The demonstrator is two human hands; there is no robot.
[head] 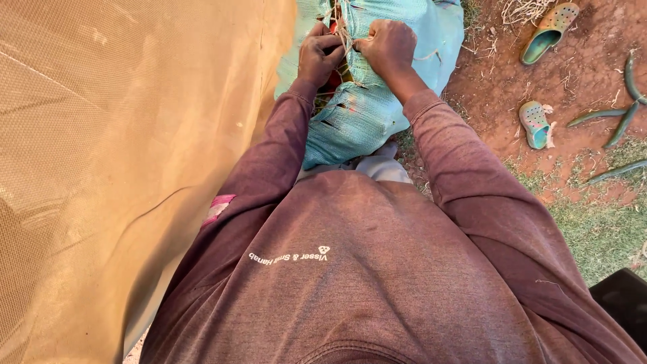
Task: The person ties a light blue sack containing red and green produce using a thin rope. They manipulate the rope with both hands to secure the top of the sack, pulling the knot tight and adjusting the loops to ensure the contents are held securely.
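A teal woven sack point(367, 114) lies in front of me on the ground, its seam torn open in a row of slits. Pale twine point(344, 37) runs along the seam near the top. My left hand point(319, 55) pinches the twine at the left side of the seam. My right hand point(387, 46) is closed on the twine and the sack's edge just to the right. Something red shows through the gap between my hands. My maroon sleeves and shirt fill the lower part of the view.
A tan mesh sheet point(121, 155) hangs along the whole left side. Two green perforated clogs point(549, 30) point(534, 123) lie on red dirt at the right, next to several long green pods point(623, 108). Grass point(600, 229) lies lower right, by a dark object point(623, 300).
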